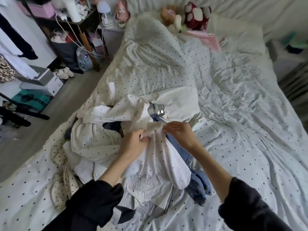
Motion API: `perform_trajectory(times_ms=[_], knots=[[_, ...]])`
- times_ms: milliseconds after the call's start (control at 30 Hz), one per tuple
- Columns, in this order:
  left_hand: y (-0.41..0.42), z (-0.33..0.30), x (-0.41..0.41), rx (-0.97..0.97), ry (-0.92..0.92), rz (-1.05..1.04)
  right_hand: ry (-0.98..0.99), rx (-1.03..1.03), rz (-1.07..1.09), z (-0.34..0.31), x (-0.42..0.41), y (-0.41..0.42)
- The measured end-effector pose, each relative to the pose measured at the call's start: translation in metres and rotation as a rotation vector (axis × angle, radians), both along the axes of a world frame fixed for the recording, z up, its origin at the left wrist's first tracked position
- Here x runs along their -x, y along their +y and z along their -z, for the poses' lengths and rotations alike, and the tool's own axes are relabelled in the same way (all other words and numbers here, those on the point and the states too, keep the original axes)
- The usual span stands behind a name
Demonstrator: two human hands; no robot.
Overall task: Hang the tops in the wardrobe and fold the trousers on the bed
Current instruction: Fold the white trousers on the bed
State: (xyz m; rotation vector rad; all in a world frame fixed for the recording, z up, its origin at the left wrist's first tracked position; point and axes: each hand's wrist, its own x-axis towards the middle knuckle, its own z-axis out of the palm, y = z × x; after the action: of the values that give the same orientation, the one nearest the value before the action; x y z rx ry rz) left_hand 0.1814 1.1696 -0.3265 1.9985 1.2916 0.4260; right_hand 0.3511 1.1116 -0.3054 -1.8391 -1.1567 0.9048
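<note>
I am gripping the dotted white top (160, 157) with my left hand (135, 140) and right hand (180, 133), both closed on it, over the jeans (196, 179) near the bed's (241, 147) left edge.

Grey wood floor (50, 117), cluttered dark shelf (86, 39), white wall (250, 5)

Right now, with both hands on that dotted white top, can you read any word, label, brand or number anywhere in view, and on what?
No text is readable anywhere.
Purple-and-white plastic bag under the dark shelf: printing, too blurred to read.
White and grey boxes on the floor: no legible label.
Metal buttons on the blue denim jeans: too small to tell.
White polka-dot top, held by the left hand and right hand: no tag visible.
</note>
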Motion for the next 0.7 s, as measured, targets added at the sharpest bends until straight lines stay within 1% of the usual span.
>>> perform_trajectory(times_ms=[33,67,100,167,200,233,300,333,367,433,500,567,600,633,700], knots=[[0.009,-0.014,-0.003,-0.024,-0.067,-0.048,-0.001,-0.010,0.042,-0.001,-0.006,-0.006],[0.019,-0.024,-0.003,-0.043,-0.117,-0.099,-0.019,0.031,0.042,0.002,-0.011,-0.015],[0.028,-0.038,-0.005,-0.074,-0.160,-0.137,-0.057,0.128,-0.004,0.004,-0.018,-0.024],[0.041,-0.057,-0.006,-0.090,-0.218,-0.179,-0.124,0.428,-0.126,0.018,-0.027,-0.044],[0.046,-0.064,-0.008,-0.089,-0.242,-0.184,-0.181,0.543,-0.146,0.025,-0.029,-0.051],[0.047,-0.070,-0.010,-0.090,-0.263,-0.186,-0.244,0.610,-0.120,0.031,-0.031,-0.054],[0.048,-0.074,-0.014,-0.099,-0.234,-0.192,-0.363,0.576,0.022,0.032,-0.037,-0.053],[0.048,-0.074,-0.016,-0.102,-0.205,-0.196,-0.375,0.537,0.095,0.026,-0.042,-0.049],[0.045,-0.076,-0.019,-0.121,-0.176,-0.190,-0.340,0.484,0.150,0.018,-0.048,-0.044],[0.037,-0.072,-0.023,-0.062,-0.101,-0.175,-0.163,0.374,0.195,-0.008,-0.062,-0.035],[0.020,-0.068,-0.028,-0.073,-0.036,-0.143,0.013,0.280,0.240,-0.037,-0.072,-0.030],[0.000,-0.066,-0.035,-0.277,-0.023,-0.127,0.134,0.202,0.276,-0.062,-0.078,-0.026],[-0.012,-0.070,-0.042,-0.330,-0.043,-0.076,0.187,0.163,0.295,-0.076,-0.079,-0.025],[-0.022,-0.070,-0.048,-0.321,-0.063,0.006,0.256,0.134,0.306,-0.085,-0.078,-0.023],[-0.041,-0.074,-0.062,-0.180,-0.064,0.176,0.388,0.095,0.328,-0.103,-0.073,-0.019]])
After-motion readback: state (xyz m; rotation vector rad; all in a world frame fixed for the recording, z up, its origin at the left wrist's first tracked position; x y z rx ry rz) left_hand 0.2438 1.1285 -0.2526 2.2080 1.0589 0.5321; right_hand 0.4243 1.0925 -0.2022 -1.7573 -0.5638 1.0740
